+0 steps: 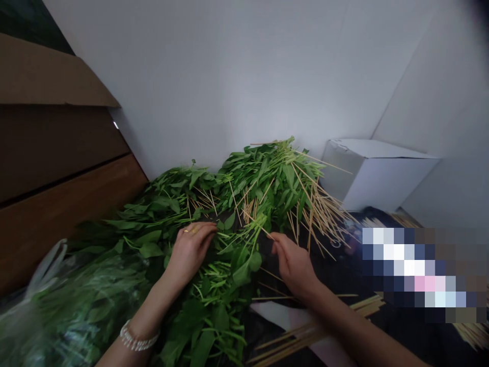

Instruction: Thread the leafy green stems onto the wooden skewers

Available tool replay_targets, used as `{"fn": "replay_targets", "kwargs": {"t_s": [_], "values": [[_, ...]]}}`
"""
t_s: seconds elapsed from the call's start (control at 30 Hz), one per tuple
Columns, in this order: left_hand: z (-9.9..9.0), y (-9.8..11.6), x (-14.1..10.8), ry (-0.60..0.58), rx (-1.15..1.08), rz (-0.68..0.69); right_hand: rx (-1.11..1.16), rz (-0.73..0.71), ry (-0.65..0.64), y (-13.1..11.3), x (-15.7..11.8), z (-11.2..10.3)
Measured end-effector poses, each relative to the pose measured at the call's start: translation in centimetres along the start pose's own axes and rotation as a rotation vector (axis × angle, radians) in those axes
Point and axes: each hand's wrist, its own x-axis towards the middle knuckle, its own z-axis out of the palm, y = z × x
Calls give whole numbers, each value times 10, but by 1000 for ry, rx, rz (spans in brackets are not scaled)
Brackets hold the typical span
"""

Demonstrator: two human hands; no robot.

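I'd keep the bamboo skewer [268,235] straight and the green stems [256,224] bunched evenly. The left hand [195,243] has its fingers drawn together beside leafy greens [150,249]; whether it grips anything, I can't tell. The right hand [293,261] pinches the skewer, its tip at the stems between both hands.

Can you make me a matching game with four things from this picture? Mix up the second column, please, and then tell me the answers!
Things:
1. Right hand
2. Box
3. Bracelet
4. Plastic bag

Clues:
A. White and beaded
B. Green leaves show through it
C. Pinching a thin stick
D. At the back, on the picture's right side

Right pairs: 1-C, 2-D, 3-A, 4-B
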Motion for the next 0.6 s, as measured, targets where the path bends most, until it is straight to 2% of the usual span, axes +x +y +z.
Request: {"fn": "replay_targets", "kwargs": {"t_s": [0.13, 0.2, 0.37, 0.6], "values": [[-9, 10, 0, 249, -194, -188, 13, -36, -12, -2, 0, 0], [-12, 15, 1, 301, -369, -326, 21, -56, -28, -4, 0, -1], [-7, 20, 5, 242, -792, -551, 29, -86, -92, -7, -2, 2], [1, 21, 3, 107, -987, -585, -9, -84, -227, -5, -7, 9]]}}
